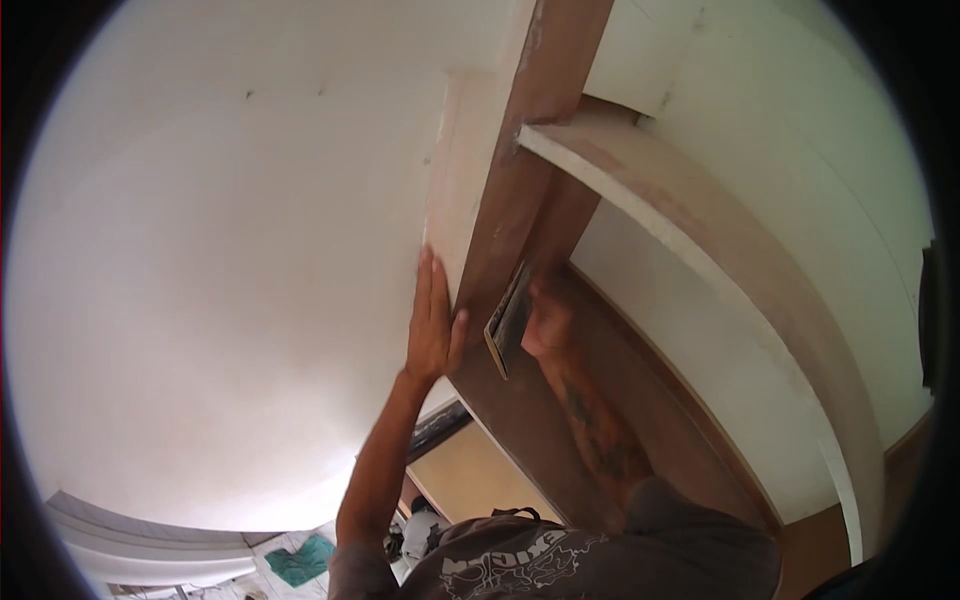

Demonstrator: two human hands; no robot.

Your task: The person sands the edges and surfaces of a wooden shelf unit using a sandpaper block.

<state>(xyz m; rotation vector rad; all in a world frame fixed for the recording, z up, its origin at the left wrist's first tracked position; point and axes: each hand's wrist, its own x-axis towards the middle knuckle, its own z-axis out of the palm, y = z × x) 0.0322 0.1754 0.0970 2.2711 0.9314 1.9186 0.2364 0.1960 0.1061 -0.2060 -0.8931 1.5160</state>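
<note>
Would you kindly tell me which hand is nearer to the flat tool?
Right. The right hand is curled close beside the flat tool, apparently gripping it; the left hand is apart from it, laid flat on the pale surface near its edge.

Right fingers (542,298) blurred, partly hiding the flat tool (510,318), shirt (640,550) cut off below

Left hand (432,325) on panel (250,250) — tool (510,318), right hand (548,318), shelf (715,225) rightward.

- A room under finishing work — home or shop, I can't tell.
- Left of the brown beam (545,85), a patched white panel (250,260).
- Right of it, a curved, blotchy board (735,235).
- Far below it, tiled floor (258,545).
</note>
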